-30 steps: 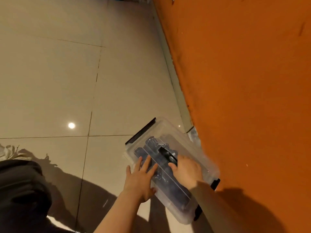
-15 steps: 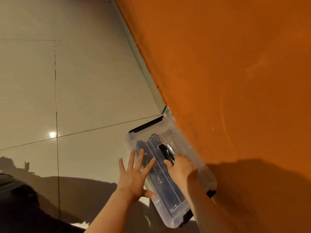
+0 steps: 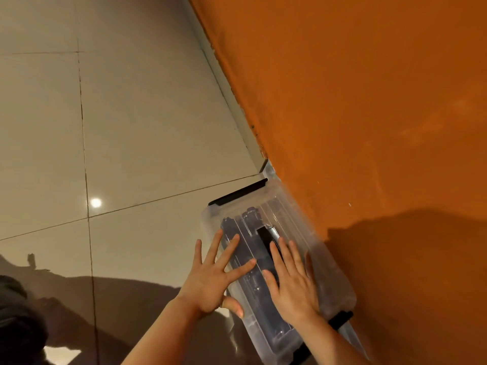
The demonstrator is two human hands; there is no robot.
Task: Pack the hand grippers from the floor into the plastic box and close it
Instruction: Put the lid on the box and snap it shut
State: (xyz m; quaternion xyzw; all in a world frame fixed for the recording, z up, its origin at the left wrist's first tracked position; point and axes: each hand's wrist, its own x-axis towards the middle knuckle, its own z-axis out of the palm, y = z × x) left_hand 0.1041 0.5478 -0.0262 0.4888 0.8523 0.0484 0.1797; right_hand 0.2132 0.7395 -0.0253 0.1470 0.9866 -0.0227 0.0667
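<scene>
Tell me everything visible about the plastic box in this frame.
The plastic box is clear, long and rectangular, with its lid on and black latches at the far end and near end. Dark hand grippers show through the lid. It lies flat on the tiled floor, one long side against the orange wall. The left hand and right hand lie flat on the lid, fingers spread.

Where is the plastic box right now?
In the head view, the plastic box sits on the floor at lower centre-right, long side against the orange wall, with the left hand and right hand flat on its lid.
</scene>
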